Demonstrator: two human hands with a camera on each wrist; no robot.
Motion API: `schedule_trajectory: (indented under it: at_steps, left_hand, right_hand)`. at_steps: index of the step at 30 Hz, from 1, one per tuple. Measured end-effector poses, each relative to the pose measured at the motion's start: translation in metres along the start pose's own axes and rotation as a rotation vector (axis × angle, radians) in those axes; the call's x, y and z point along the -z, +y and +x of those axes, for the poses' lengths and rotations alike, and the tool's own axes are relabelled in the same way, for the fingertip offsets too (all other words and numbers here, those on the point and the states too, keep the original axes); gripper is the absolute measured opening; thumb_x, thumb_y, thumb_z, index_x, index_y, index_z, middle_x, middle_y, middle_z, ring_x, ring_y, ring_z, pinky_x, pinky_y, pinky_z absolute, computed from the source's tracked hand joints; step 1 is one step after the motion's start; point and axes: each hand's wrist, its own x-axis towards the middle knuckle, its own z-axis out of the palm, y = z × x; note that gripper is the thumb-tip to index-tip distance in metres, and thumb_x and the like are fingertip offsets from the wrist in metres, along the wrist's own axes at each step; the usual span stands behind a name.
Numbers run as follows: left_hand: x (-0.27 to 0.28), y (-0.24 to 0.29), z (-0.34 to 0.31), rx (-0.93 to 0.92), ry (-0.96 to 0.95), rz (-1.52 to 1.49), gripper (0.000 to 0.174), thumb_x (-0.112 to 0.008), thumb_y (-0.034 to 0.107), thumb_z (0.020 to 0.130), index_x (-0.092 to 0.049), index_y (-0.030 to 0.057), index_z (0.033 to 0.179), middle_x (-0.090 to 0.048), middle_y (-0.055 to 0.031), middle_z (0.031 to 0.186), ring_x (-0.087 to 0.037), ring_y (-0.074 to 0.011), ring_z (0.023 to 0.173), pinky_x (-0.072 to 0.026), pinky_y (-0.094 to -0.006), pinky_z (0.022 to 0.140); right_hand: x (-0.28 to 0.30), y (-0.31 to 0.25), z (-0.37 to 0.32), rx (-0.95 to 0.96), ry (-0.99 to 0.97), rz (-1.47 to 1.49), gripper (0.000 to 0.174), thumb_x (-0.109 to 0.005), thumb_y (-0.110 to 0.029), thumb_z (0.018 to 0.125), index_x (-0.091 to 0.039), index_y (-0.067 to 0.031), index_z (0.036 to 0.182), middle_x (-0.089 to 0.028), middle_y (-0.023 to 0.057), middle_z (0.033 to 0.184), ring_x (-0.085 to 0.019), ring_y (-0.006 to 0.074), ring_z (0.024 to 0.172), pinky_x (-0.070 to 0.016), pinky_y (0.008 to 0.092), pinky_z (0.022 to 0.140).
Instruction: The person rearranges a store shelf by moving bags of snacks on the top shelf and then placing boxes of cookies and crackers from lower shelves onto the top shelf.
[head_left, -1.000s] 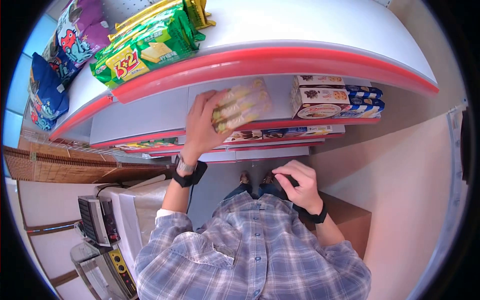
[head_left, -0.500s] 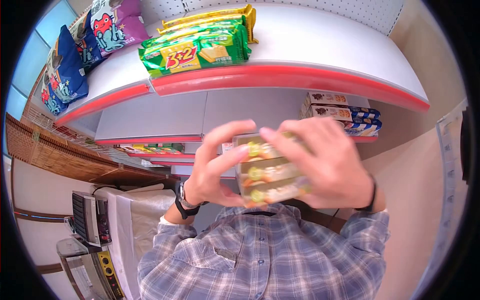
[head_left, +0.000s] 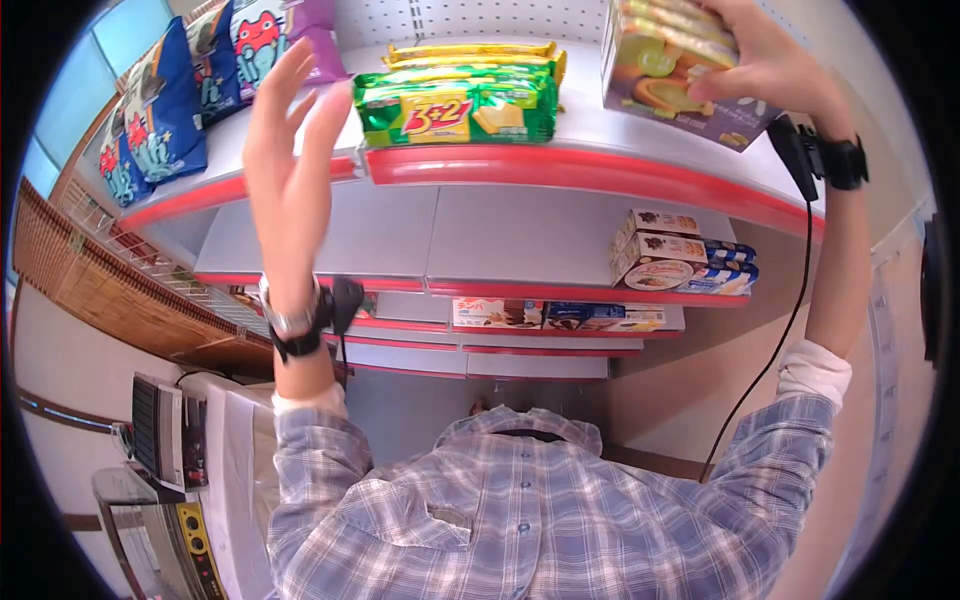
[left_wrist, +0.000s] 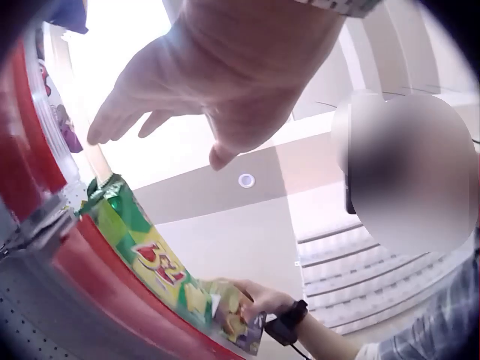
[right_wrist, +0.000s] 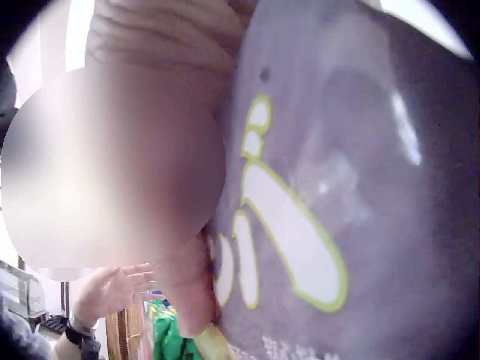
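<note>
My right hand [head_left: 770,70] grips a bundle of biscuit boxes [head_left: 660,75] at the right part of the top shelf [head_left: 585,125], its thumb across the printed front. In the right wrist view the purple-grey face of a box [right_wrist: 360,195] fills much of the picture. My left hand [head_left: 290,180] is raised with straight fingers, holding nothing, in front of the shelf's left part. Green sandwich-cracker packs marked 3+2 [head_left: 455,112] stand in a row between the hands, with yellow packs [head_left: 475,52] behind them.
Blue chip bags [head_left: 160,125] and a purple one [head_left: 315,35] stand at the left end. On the shelf below are cookie boxes [head_left: 660,262] and blue packs [head_left: 730,270]. A red edge strip [head_left: 470,168] fronts the top shelf. A cable [head_left: 790,330] hangs from my right wrist.
The biscuit boxes went from my left hand, through both hands in front of my chest, into my right hand up at the top shelf. My left hand let go and rose.
</note>
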Motion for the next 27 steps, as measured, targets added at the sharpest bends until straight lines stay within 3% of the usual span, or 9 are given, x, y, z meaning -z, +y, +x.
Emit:
schedule_trajectory:
  at_steps: [2,5,6,8,12,14,20,24,27]
  left_hand:
    - [0.007,-0.027,0.031,0.156,-0.157,-0.057,0.055,-0.060,0.038,0.097,-0.057,-0.0031,0.133,-0.060,-0.0155,0.132,-0.055,-0.0214,0.124,-0.0412,-0.0336,0.106]
    - [0.001,-0.052,0.050,0.539,-0.388,-0.293,0.061,-0.056,0.050,0.098,-0.061,-0.0015,0.129,-0.066,-0.0116,0.119,-0.060,-0.0144,0.108,-0.0433,-0.0276,0.099]
    - [-0.003,-0.047,0.048,0.588,-0.458,-0.372,0.061,-0.057,0.051,0.097,-0.063,-0.0021,0.126,-0.067,-0.0086,0.115,-0.060,-0.0112,0.103,-0.0440,-0.0256,0.096]
    - [-0.007,-0.041,0.042,0.588,-0.430,-0.314,0.063,-0.051,0.048,0.102,-0.054,-0.0040,0.137,-0.061,-0.0135,0.132,-0.057,-0.0154,0.117,-0.0406,-0.0288,0.104]
    - [-0.005,-0.054,0.040,0.619,-0.406,-0.373,0.059,-0.053,0.044,0.101,-0.055,-0.0042,0.136,-0.061,-0.0123,0.131,-0.058,-0.0141,0.116,-0.0423,-0.0280,0.103]
    - [-0.006,-0.049,0.038,0.580,-0.412,-0.394,0.055,-0.055,0.039,0.102,-0.056,-0.0044,0.135,-0.062,-0.0107,0.130,-0.058,-0.0132,0.116,-0.0434,-0.0277,0.102]
    - [-0.008,-0.030,0.033,0.534,-0.364,-0.378,0.050,-0.056,0.033,0.102,-0.056,-0.0053,0.135,-0.063,-0.0097,0.127,-0.059,-0.0128,0.115,-0.0444,-0.0265,0.100]
    - [-0.007,-0.039,0.035,0.575,-0.415,-0.398,0.049,-0.055,0.032,0.102,-0.056,-0.0044,0.135,-0.063,-0.0094,0.129,-0.059,-0.0128,0.115,-0.0446,-0.0259,0.099]
    - [-0.007,-0.039,0.033,0.538,-0.409,-0.398,0.059,-0.060,0.042,0.098,-0.056,-0.0024,0.136,-0.067,-0.0064,0.117,-0.060,-0.0089,0.107,-0.0434,-0.0234,0.097]
  right_hand:
    - [-0.008,0.057,0.031,0.336,-0.016,-0.237,0.088,-0.079,-0.019,0.063,-0.046,-0.0031,0.143,-0.058,0.0128,0.131,-0.057,0.0223,0.118,-0.0419,0.0316,0.106]
    - [-0.018,0.066,0.044,0.324,-0.039,-0.201,0.090,-0.074,-0.022,0.060,-0.045,-0.0043,0.144,-0.060,0.0118,0.126,-0.059,0.0211,0.116,-0.0431,0.0305,0.105]
    - [-0.018,0.069,0.047,0.334,-0.041,-0.206,0.090,-0.074,-0.022,0.060,-0.045,-0.0043,0.144,-0.060,0.0118,0.126,-0.059,0.0211,0.116,-0.0431,0.0305,0.105]
    - [-0.019,0.074,0.055,0.431,-0.049,-0.175,0.083,-0.079,-0.023,0.066,-0.047,-0.0057,0.141,-0.065,0.0136,0.116,-0.062,0.0208,0.105,-0.0483,0.0314,0.097]
    - [-0.024,0.084,0.072,0.499,0.002,-0.181,0.086,-0.078,-0.023,0.065,-0.044,-0.0054,0.142,-0.066,0.0131,0.112,-0.063,0.0210,0.102,-0.0483,0.0308,0.096]
    - [-0.023,0.075,0.070,0.396,-0.022,-0.188,0.088,-0.075,-0.022,0.061,-0.046,-0.0041,0.142,-0.062,0.0112,0.120,-0.060,0.0212,0.110,-0.0439,0.0306,0.102]
    - [-0.023,0.075,0.080,0.378,-0.005,-0.238,0.084,-0.076,-0.023,0.064,-0.047,-0.0083,0.142,-0.064,0.0114,0.112,-0.061,0.0209,0.105,-0.0470,0.0308,0.097]
    - [-0.025,0.070,0.079,0.359,-0.038,-0.216,0.084,-0.076,-0.025,0.065,-0.047,-0.0087,0.143,-0.064,0.0102,0.108,-0.061,0.0198,0.101,-0.0473,0.0302,0.094]
    - [-0.025,0.072,0.081,0.359,-0.041,-0.216,0.085,-0.077,-0.025,0.065,-0.047,-0.0094,0.143,-0.063,0.0086,0.105,-0.060,0.0180,0.098,-0.0472,0.0297,0.092]
